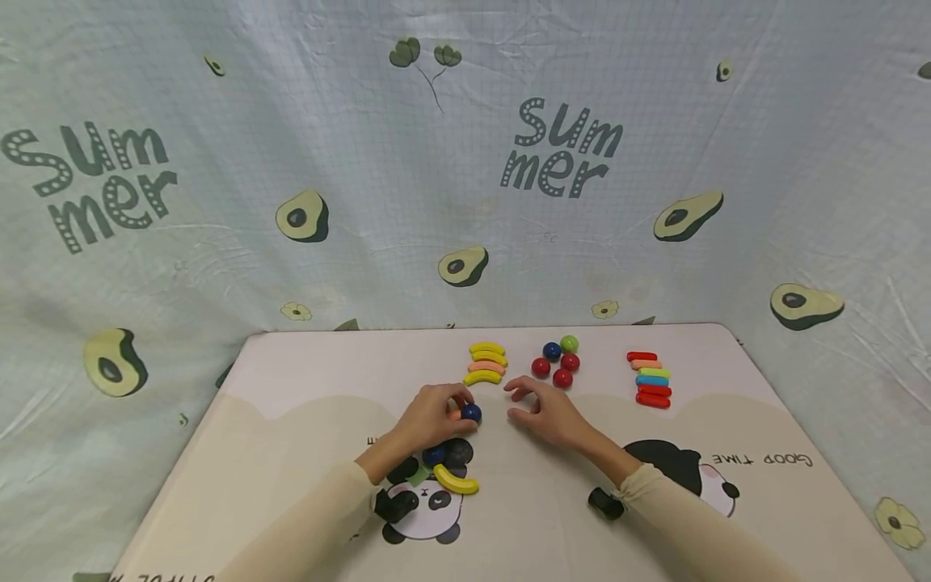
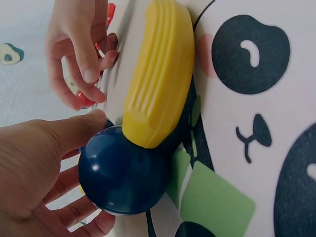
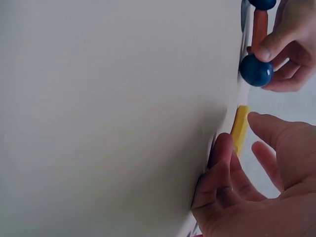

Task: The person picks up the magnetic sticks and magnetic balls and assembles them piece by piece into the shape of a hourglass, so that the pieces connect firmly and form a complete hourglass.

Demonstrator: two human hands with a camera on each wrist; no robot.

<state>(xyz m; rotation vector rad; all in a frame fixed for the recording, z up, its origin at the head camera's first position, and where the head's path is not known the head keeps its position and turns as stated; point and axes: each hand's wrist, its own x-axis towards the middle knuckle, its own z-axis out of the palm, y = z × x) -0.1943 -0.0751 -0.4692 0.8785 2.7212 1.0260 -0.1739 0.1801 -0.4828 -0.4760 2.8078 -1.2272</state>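
Observation:
My left hand (image 1: 431, 412) pinches a dark blue ball (image 1: 471, 414) that sits at the end of an orange rod (image 3: 259, 27), its thumb right where the two meet. At the rod's other end is a second blue ball (image 2: 123, 170), large in the left wrist view. A curved yellow rod (image 1: 456, 481) meets that second ball and lies over the panda print. To the right, my right hand (image 1: 549, 414) hovers low over the table with loosely bent fingers and nothing between them. The orange rod is mostly hidden by my left fingers in the head view.
Beyond my hands lie a row of curved yellow rods (image 1: 486, 348) with one orange among them, and a cluster of red balls (image 1: 563, 378), one blue and one green. Farther right, several short coloured rods (image 1: 652, 381) are lined up. A patterned curtain (image 1: 465, 162) hangs behind the table.

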